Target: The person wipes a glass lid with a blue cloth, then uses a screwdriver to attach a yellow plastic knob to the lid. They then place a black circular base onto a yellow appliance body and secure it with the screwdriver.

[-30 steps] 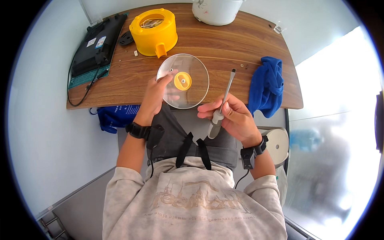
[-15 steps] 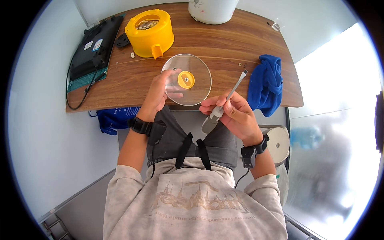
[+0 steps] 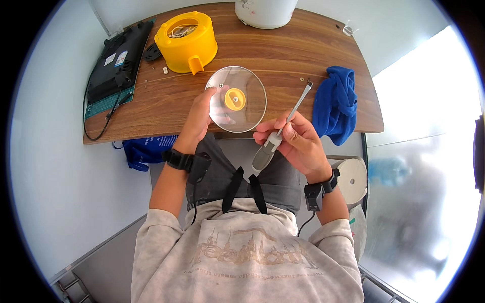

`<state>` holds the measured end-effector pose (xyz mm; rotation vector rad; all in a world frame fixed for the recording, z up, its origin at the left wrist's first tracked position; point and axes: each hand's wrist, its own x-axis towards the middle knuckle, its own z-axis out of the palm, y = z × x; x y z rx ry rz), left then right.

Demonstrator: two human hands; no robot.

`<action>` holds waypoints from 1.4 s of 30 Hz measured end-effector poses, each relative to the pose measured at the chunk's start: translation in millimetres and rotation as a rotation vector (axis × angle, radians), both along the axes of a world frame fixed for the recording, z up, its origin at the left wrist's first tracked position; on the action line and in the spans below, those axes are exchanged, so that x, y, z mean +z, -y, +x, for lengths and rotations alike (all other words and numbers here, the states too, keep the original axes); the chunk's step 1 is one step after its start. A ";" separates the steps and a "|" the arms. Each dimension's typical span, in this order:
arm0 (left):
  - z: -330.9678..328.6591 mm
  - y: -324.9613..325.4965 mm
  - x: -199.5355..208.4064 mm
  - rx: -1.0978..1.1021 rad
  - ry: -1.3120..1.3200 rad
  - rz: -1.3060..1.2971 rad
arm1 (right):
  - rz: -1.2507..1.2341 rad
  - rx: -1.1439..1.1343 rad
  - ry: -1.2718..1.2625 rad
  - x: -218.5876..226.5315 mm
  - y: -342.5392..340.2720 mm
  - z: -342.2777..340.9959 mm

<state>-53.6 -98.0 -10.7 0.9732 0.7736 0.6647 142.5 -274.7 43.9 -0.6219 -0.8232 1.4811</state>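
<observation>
My left hand (image 3: 204, 107) grips the left rim of a round glass pot lid (image 3: 247, 112). Its thumb is at the edge and the fingers show through the glass beneath. A yellow round knob base (image 3: 235, 99) with a small screw at its centre sits in the middle of the lid. To the right, my right hand (image 3: 298, 141) holds a screwdriver (image 3: 263, 156) with a grey handle. The fingers pinch it where the shaft meets the handle; the metal tip points up and away to the right.
A yellow appliance housing (image 3: 189, 50) with wires inside stands at the back left. Beside it a black device (image 3: 113, 65) lies on a green mat (image 3: 112, 103). A white pot (image 3: 265, 12) is at the back, a blue cloth (image 3: 336, 103) on the right of the wooden table (image 3: 262, 48).
The lid has tilted slightly, so the glare on its left part is brighter. Both hands keep their hold, with the screwdriver nearly in the same place.
</observation>
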 end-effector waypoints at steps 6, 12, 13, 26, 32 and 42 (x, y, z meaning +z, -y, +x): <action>-1.2 0.8 2.5 -0.026 -0.019 0.017 | -0.009 -0.013 0.005 -0.2 -0.3 -0.3; -3.6 2.7 3.2 -0.030 -0.006 0.018 | -0.124 -0.068 -0.021 9.0 0.3 -6.5; -4.6 1.0 0.8 -0.039 -0.010 0.018 | -0.149 -0.056 -0.041 11.1 0.4 -7.1; -8.1 1.9 -10.7 -0.043 0.052 0.032 | -0.159 -0.166 1.134 -4.3 2.5 9.9; -9.6 6.1 -8.6 -0.030 0.034 0.065 | 0.075 -0.239 1.467 -16.5 -0.6 13.6; -8.9 7.8 -15.4 0.014 -0.005 0.112 | 0.089 -0.520 1.677 -19.4 -4.9 12.9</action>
